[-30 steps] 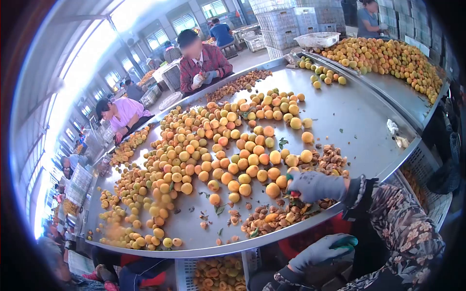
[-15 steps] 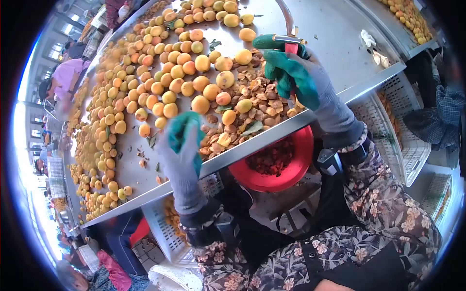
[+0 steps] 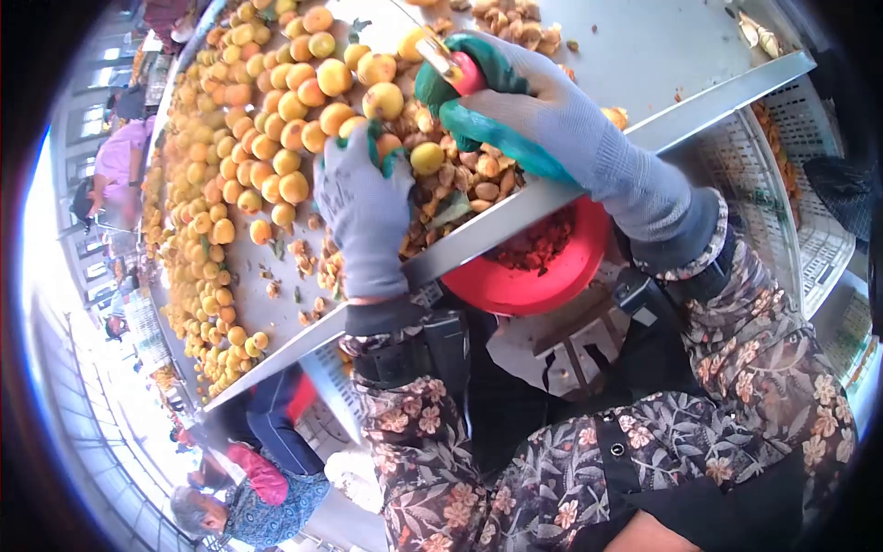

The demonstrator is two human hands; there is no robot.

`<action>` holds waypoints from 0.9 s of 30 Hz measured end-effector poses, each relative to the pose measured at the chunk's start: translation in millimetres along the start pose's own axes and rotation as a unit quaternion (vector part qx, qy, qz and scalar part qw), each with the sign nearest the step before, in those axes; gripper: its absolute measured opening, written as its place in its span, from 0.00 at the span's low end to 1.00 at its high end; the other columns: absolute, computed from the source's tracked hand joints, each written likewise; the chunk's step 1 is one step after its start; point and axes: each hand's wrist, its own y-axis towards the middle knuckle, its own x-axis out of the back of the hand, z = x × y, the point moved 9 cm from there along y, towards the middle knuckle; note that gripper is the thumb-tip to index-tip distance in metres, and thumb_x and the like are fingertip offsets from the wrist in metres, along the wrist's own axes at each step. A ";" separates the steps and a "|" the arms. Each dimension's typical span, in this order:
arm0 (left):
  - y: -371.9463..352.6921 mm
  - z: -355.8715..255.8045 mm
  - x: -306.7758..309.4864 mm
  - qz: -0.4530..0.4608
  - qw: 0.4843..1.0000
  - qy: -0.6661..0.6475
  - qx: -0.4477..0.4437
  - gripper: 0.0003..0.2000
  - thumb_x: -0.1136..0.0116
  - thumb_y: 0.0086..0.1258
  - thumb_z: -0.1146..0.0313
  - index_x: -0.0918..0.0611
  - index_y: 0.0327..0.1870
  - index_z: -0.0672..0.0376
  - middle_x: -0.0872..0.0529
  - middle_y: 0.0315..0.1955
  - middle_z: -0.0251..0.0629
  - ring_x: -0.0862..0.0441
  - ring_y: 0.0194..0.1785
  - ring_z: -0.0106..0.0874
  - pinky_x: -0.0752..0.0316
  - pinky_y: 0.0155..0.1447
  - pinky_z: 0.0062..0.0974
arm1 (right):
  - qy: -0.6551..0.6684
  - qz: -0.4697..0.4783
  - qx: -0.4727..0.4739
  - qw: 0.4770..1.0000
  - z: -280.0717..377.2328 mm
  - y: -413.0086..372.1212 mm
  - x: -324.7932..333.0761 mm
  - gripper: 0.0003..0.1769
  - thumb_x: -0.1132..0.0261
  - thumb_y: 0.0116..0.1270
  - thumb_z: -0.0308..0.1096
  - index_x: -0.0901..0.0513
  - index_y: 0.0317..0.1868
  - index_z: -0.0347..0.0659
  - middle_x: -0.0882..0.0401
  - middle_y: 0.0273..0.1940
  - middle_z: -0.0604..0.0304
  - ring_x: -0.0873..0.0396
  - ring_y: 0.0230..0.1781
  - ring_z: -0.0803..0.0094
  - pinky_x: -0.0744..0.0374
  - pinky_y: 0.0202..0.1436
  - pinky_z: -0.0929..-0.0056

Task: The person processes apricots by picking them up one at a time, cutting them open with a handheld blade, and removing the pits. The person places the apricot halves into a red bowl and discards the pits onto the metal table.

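My left hand (image 3: 363, 207), in a grey glove with green palm and fingers, reaches over the table's near edge. Its fingers curl around an orange apricot (image 3: 389, 145) at the border of the whole fruit. My right hand (image 3: 520, 106), gloved the same way, is closed on a red-handled tool (image 3: 469, 75) with a metal end pointing up and left; its working tip cannot be made out. Beneath both hands lies a heap of split apricot pieces and pits (image 3: 483, 175). A yellow apricot (image 3: 427, 158) rests on this heap between the hands.
Whole apricots (image 3: 267, 156) cover the left of the metal table (image 3: 662, 115). A red basin (image 3: 515, 290) with dark reddish pieces sits below the raised table rim. White crates (image 3: 814, 221) stand at the right. Another person (image 3: 267, 497) is at the lower left.
My left hand has moved up onto the fruit and closed around an apricot. My right hand has shifted left with the tool, now closer to the left hand. The view has tilted slightly.
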 end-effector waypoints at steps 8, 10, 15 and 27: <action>-36.4 -18.2 32.8 0.010 0.480 -0.872 0.093 0.19 0.55 0.74 0.64 0.31 0.60 0.67 0.26 0.56 0.38 0.26 0.57 0.30 0.24 0.53 0.28 | 0.111 0.050 0.035 0.992 41.7 -9.4 -13.8 0.18 0.37 0.64 0.26 0.26 0.54 0.35 0.24 0.38 0.68 0.28 0.38 0.86 0.25 0.40 0.84; -38.3 -30.0 39.3 0.003 0.422 -0.903 0.082 0.21 0.57 0.74 0.61 0.34 0.63 0.65 0.27 0.57 0.37 0.30 0.60 0.29 0.25 0.55 0.29 | 0.063 0.073 0.055 0.994 40.8 -12.2 -26.9 0.23 0.36 0.62 0.27 0.28 0.58 0.35 0.23 0.39 0.66 0.27 0.39 0.85 0.24 0.42 0.82; -51.5 -21.4 55.2 -0.110 0.823 -0.554 0.064 0.19 0.47 0.69 0.73 0.31 0.59 0.66 0.23 0.49 0.41 0.23 0.41 0.26 0.28 0.40 0.17 | -0.012 0.112 0.068 0.991 35.2 -14.9 -47.5 0.20 0.35 0.61 0.26 0.24 0.54 0.34 0.20 0.37 0.63 0.24 0.37 0.81 0.23 0.40 0.80; -61.8 13.7 15.8 -0.028 0.438 -0.862 0.255 0.17 0.46 0.70 0.62 0.26 0.54 0.64 0.18 0.43 0.41 0.21 0.37 0.27 0.24 0.38 0.20 | 0.039 0.028 -0.126 0.991 1.3 -8.3 -61.6 0.15 0.35 0.62 0.28 0.20 0.50 0.37 0.20 0.29 0.67 0.28 0.22 0.86 0.30 0.22 0.87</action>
